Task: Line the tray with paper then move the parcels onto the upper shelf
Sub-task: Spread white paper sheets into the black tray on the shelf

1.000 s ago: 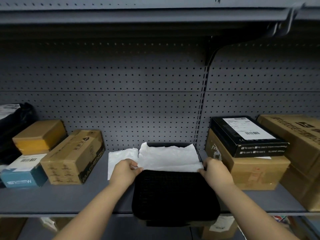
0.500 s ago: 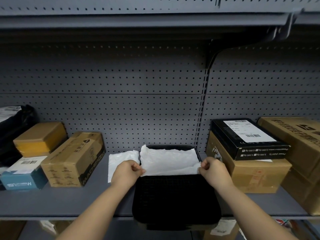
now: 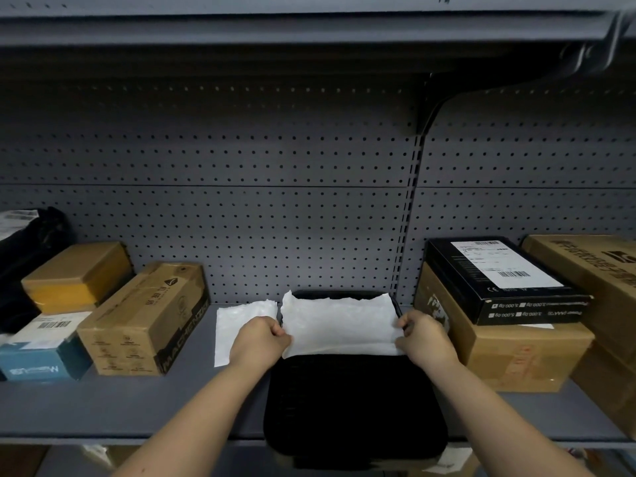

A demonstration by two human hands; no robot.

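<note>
Two hands pinch one thin paper sheet (image 3: 339,325) by its near corners. The left hand (image 3: 260,342) has thumb and curled fingers closed on the near-left corner, and the right hand (image 3: 425,339) grips the near-right corner the same way. Judging by its crinkles and ragged far edge, the sheet is feather-light, limp and easy to tear. The two corners, held taut but gently, seem the best places to grip, since a one-sided pull would likely rip or bunch it. White and faintly creased, it spreads over the far half of the black tray (image 3: 354,407). The tray's mesh-like near half lies bare and overhangs the near edge of the grey shelf (image 3: 137,407). Another white sheet (image 3: 234,321) lies flat on that shelf, just left of the tray. Cardboard parcels (image 3: 144,318) stand to the left and right, under the upper shelf (image 3: 275,29).
</note>
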